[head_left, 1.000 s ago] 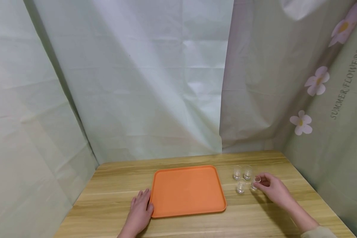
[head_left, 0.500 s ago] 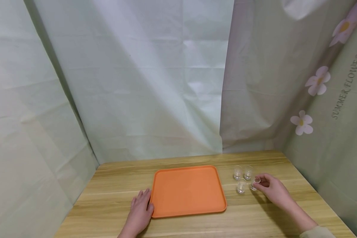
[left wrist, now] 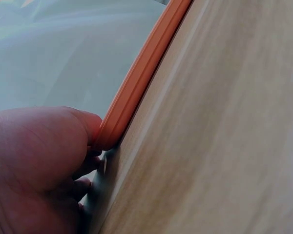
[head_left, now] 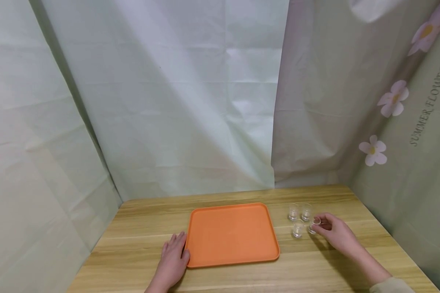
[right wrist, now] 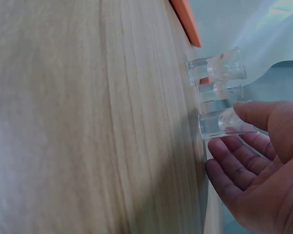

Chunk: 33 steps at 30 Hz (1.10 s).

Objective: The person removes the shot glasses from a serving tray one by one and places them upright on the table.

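My left hand (head_left: pixel 172 261) rests at the left edge of an orange tray (head_left: pixel 232 236), its fingers stretched forward on the table. In the left wrist view, its thumb (left wrist: pixel 90 127) touches the tray's rim (left wrist: pixel 132 83). To the right of the tray stand several clear shot glasses. My right hand (head_left: pixel 336 235) holds the near-right shot glass (head_left: pixel 311 229) between thumb and fingers near its rim. In the right wrist view, that glass (right wrist: pixel 216 124) appears upright with its base at the tabletop. Beside it is the near-left shot glass (head_left: pixel 297 230); two more shot glasses (head_left: pixel 293 213) stand behind.
The wood-grain table (head_left: pixel 132 248) carries the tray and glasses. Pale fabric sheets (head_left: pixel 190 122) hang behind it and along both sides. Printed flowers (head_left: pixel 373 150) and lettering mark the right-hand sheet.
Hardly anything differs. The head view has shifted very slightly, while both hands, the tray and the glasses keep their places.
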Motion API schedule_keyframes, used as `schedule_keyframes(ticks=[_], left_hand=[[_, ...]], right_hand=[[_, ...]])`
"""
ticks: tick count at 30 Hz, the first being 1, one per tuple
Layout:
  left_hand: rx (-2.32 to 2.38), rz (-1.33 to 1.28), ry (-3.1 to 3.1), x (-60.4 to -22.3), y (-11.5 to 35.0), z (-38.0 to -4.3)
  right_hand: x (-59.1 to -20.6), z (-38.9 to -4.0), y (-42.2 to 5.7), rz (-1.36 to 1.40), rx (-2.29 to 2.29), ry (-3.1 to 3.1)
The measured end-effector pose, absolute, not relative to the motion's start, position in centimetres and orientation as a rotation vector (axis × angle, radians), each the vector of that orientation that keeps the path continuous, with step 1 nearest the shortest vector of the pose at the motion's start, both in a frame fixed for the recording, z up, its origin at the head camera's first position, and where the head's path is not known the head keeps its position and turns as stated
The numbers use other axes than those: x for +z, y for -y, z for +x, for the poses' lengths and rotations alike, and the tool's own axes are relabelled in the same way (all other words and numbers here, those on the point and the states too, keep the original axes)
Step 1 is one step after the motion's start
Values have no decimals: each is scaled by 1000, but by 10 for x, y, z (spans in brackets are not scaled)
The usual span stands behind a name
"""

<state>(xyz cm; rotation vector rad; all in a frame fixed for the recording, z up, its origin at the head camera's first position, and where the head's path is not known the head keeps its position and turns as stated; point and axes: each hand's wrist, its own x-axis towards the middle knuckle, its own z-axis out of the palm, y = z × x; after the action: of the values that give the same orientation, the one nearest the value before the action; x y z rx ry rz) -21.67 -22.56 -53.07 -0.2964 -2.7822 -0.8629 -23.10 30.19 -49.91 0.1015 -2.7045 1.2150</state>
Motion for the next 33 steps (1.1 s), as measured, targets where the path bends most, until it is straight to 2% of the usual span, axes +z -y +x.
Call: schedule_keyframes(ticks=[18, 33], left_hand=[[-852, -295, 2796, -526, 222, -217], [-780, -267, 2864, -520, 224, -219]], right_hand=[[-493, -227, -302, 141, 1178, 2691], [-465, -211, -264, 282, 855, 2634]])
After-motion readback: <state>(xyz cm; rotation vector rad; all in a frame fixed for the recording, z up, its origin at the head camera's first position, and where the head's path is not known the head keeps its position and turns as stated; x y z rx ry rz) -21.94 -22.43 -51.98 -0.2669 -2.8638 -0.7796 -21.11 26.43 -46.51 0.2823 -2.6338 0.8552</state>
